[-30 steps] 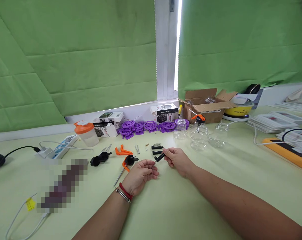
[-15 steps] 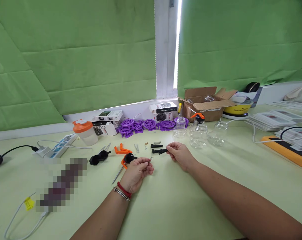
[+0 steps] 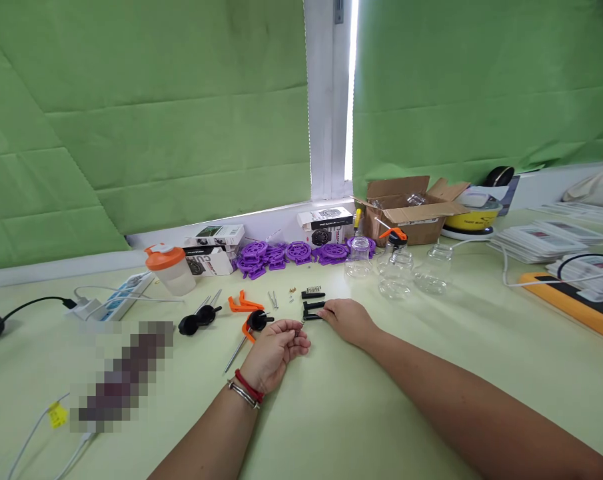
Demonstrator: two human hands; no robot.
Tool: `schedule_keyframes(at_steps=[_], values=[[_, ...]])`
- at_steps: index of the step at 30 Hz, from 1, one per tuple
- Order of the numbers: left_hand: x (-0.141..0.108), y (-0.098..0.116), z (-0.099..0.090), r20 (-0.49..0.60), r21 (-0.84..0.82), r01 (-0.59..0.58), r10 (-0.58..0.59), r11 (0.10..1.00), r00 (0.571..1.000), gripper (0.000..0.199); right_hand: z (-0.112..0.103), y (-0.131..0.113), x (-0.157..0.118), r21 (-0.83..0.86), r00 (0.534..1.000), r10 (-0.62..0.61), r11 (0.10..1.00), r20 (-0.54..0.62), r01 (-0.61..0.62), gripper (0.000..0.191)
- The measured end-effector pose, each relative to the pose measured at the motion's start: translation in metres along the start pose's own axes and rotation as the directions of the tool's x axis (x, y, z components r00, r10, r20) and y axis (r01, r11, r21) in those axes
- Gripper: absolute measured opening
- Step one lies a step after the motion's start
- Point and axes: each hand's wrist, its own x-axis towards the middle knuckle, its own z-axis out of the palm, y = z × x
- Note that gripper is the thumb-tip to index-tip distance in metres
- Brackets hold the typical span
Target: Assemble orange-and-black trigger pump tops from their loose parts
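Observation:
My left hand (image 3: 281, 347) is closed in a pinch on a small metal spring (image 3: 302, 323), its end showing past the fingertips. To its right, my right hand (image 3: 350, 320) pinches the end of a slim black plastic piece (image 3: 312, 317) on the table. A second black plastic piece (image 3: 314, 305) lies just behind that one. Farther back, a longer coil spring (image 3: 312, 289) rests by another black piece (image 3: 313, 295). Left of my hands are an orange clamp part with a black knob (image 3: 257, 321), an orange bracket (image 3: 244, 303) and several screws (image 3: 272, 300).
Purple plastic parts (image 3: 298, 252) line the back, near printed boxes (image 3: 208, 260). Clear jars (image 3: 397, 277) and a cardboard box (image 3: 416, 223) stand back right. An orange-lidded cup (image 3: 174, 270), power strip (image 3: 128, 293) and black round parts (image 3: 200, 320) sit left.
My right hand has moved left and toward me, bringing the black piece from a slant to lie nearly level beside the other. My left hand stays almost in place with the spring.

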Motion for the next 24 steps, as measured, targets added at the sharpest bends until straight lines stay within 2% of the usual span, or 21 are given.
schedule_keyframes(at_steps=[8, 19, 22, 24], values=[[0.001, 0.0, -0.001, 0.02, 0.015, 0.0, -0.001, 1.0, 1.0, 0.012, -0.006, 0.001, 0.006, -0.077, 0.998, 0.019, 0.997, 0.059, -0.015, 0.034], [0.001, 0.0, -0.002, 0.037, 0.036, 0.002, -0.003, 0.999, 0.999, 0.012, -0.008, 0.0, -0.001, -0.006, 1.0, -0.009, 1.0, -0.001, 0.009, 0.018], [0.002, -0.001, -0.002, 0.034, 0.047, -0.001, -0.001, 0.999, 0.999, 0.012, -0.009, -0.003, -0.003, 0.072, 0.999, -0.032, 0.997, -0.034, 0.035, 0.011], [0.003, -0.003, -0.002, 0.042, 0.063, -0.022, 0.02, 0.998, 0.999, 0.012, -0.008, -0.009, -0.006, 0.232, 0.998, -0.027, 0.972, -0.053, 0.039, 0.018]])
